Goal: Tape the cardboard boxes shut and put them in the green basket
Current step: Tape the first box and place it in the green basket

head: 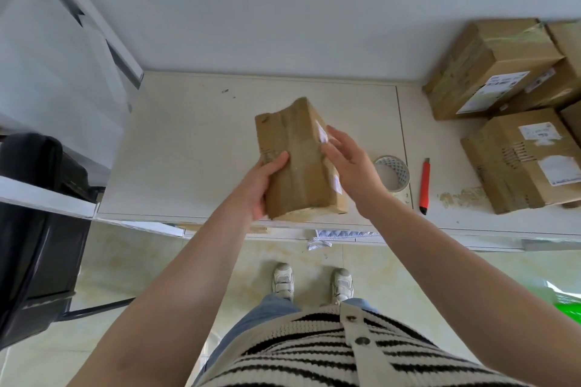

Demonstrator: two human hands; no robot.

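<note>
Two hands on one taped cardboard box (pixel 298 160) above the surface (pixel 188 151): left hand (pixel 262 185) gripping, right hand (pixel 349 166) flat, seemingly touching.

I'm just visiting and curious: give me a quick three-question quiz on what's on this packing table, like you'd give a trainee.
1. True or false: the left hand grips the small cardboard box.
2. What lies just right of the tape roll? A) red utility knife B) scissors C) marker
3. Fill in: the right hand has straight fingers against the box's ____ side.

Key: 1 true. 2 A, the red utility knife. 3 right.
</note>
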